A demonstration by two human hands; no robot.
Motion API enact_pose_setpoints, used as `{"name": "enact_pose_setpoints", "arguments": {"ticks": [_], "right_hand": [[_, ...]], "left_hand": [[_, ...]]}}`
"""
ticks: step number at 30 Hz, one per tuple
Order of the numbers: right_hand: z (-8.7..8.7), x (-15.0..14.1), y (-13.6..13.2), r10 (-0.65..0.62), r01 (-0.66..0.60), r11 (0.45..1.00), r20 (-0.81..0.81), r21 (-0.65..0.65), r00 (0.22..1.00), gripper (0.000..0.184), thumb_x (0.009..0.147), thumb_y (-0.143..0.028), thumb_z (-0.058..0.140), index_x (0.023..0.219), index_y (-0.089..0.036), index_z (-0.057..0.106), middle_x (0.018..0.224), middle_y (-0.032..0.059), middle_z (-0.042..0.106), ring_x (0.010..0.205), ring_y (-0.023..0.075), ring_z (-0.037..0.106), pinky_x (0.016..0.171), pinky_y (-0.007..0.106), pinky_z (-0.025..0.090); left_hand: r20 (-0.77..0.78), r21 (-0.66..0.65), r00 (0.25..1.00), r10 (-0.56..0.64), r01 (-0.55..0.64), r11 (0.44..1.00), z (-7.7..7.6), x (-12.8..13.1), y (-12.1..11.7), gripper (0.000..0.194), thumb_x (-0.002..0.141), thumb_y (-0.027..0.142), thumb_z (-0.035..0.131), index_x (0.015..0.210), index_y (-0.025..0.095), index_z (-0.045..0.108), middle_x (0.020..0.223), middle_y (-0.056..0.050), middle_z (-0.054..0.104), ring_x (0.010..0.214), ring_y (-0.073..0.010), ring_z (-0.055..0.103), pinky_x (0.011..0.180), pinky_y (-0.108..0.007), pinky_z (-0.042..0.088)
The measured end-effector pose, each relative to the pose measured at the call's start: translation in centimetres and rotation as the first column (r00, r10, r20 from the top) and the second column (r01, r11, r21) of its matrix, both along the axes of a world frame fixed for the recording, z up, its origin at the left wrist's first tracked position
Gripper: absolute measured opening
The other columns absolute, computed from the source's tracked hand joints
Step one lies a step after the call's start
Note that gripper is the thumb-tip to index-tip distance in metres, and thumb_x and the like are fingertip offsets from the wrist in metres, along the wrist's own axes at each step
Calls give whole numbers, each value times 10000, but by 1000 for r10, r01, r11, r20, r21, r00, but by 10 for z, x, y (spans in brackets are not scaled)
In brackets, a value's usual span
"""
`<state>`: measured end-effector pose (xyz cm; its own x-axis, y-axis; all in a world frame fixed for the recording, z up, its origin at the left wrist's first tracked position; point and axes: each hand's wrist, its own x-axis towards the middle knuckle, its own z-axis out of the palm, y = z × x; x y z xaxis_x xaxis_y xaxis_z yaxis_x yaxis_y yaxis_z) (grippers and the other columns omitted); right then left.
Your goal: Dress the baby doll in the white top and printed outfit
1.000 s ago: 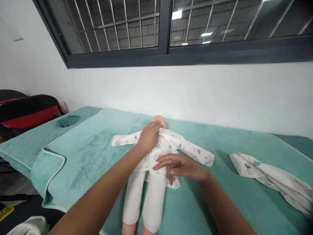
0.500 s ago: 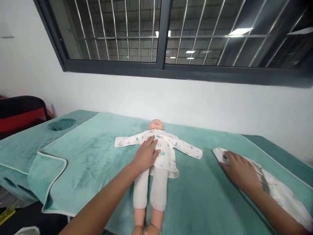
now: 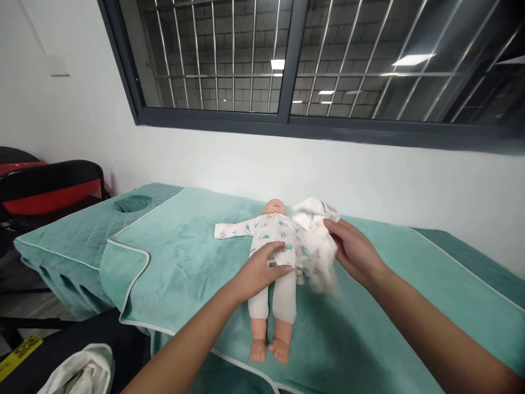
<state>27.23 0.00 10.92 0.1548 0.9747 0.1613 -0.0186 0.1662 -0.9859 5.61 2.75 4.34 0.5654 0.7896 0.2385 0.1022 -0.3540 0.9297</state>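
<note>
A baby doll [image 3: 275, 207] lies on its back on the green cover, with its feet toward me. It wears a white long-sleeved shirt [image 3: 266, 230] with small teal prints and plain white leg coverings [image 3: 284, 298]. Over the lower front of the shirt is my left hand [image 3: 260, 273], fingers and thumb apart and holding nothing. My right hand [image 3: 355, 249] pinches a crumpled white baby garment [image 3: 315, 230] in the air. Motion blurs the garment, so its exact kind is unclear. It hides the shirt's sleeve on the right.
The green plush cover [image 3: 184, 257] spreads over a padded bed with a round hole [image 3: 133, 203] at the far left. A white wall and barred window stand behind. Red-and-black chairs [image 3: 53, 189] are at left; white cloth [image 3: 84, 372] lies at lower left.
My right hand has lifted the white garment from the cover at right and brought it leftward beside the doll. My left hand has eased down the shirt. The view has shifted left.
</note>
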Motion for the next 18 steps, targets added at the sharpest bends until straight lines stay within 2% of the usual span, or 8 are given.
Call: {"name": "enact_pose_setpoints", "arguments": {"ticks": [2, 3, 7, 9, 12, 13, 16, 18], "right_hand": [[17, -28, 3, 110, -93, 990, -168, 104, 980, 248, 825, -394, 658, 996, -214, 656, 959, 58, 715, 915, 241, 665, 784, 364, 547], [21, -36, 6, 154, -125, 983, -219, 137, 963, 233, 830, -386, 658, 983, -211, 663, 986, 61, 715, 956, 240, 662, 827, 375, 549], [19, -42, 14, 158, -117, 979, -263, 166, 952, 217, 849, -380, 654, 998, -222, 661, 1145, 62, 680, 1114, 243, 619, 958, 424, 519], [8, -37, 12, 102, -77, 984, -155, 164, 983, 250, 861, -380, 649, 1070, -244, 637, 1269, 61, 623, 1209, 253, 565, 998, 450, 493], [-13, -36, -6, 86, -118, 981, 194, 157, 977, 415, 866, -400, 650, 1256, -300, 550, 1443, 66, 486, 1328, 274, 455, 1057, 502, 429], [-21, -38, -15, 123, -181, 972, 338, 148, 933, 508, 852, -405, 669, 1324, -321, 504, 1489, 66, 434, 1365, 282, 407, 1089, 519, 388], [-41, -49, -46, 252, -412, 907, 665, 91, 703, 850, 715, -418, 803, 1453, -351, 387, 1578, 59, 289, 1441, 333, 263, 1159, 531, 271], [-46, -57, -60, 205, -392, 914, 714, 105, 670, 863, 690, -401, 820, 1444, -343, 404, 1559, 69, 322, 1408, 350, 319, 1125, 507, 332]], "left_hand": [[133, -124, 982, -133, 150, 981, 6, 3, -7, 668, 796, 382, 712, 1390, 226, 448, 1430, -109, 509, 1309, -245, 483, 1091, -399, 387], [181, -163, 972, -148, 178, 970, 6, 5, -11, 681, 781, 382, 730, 1382, 220, 454, 1409, -113, 527, 1285, -249, 505, 1068, -394, 408], [352, -313, 936, -9, 127, 941, 5, 9, -19, 460, 792, 379, 713, 1173, 151, 593, 1144, -105, 681, 1067, -246, 630, 934, -367, 480], [446, -434, 889, 109, 107, 895, 5, 5, -20, 409, 800, 382, 699, 1124, 148, 614, 1068, -92, 707, 982, -235, 660, 867, -344, 502], [554, -565, 791, 260, 128, 815, 12, -6, -20, 452, 775, 364, 713, 1165, 161, 609, 1086, -99, 709, 953, -239, 678, 827, -338, 524], [582, -580, 763, 281, 147, 802, 16, -10, -20, 464, 770, 348, 715, 1181, 164, 604, 1111, -104, 703, 971, -243, 678, 838, -341, 529], [612, -565, 736, 289, 152, 811, 28, -19, -24, 490, 789, 306, 683, 1253, 196, 574, 1217, -96, 664, 1066, -239, 655, 901, -343, 529], [604, -518, 762, 236, 149, 842, 38, -23, -31, 534, 816, 306, 648, 1331, 236, 526, 1310, -83, 614, 1151, -239, 618, 953, -349, 515]]}}
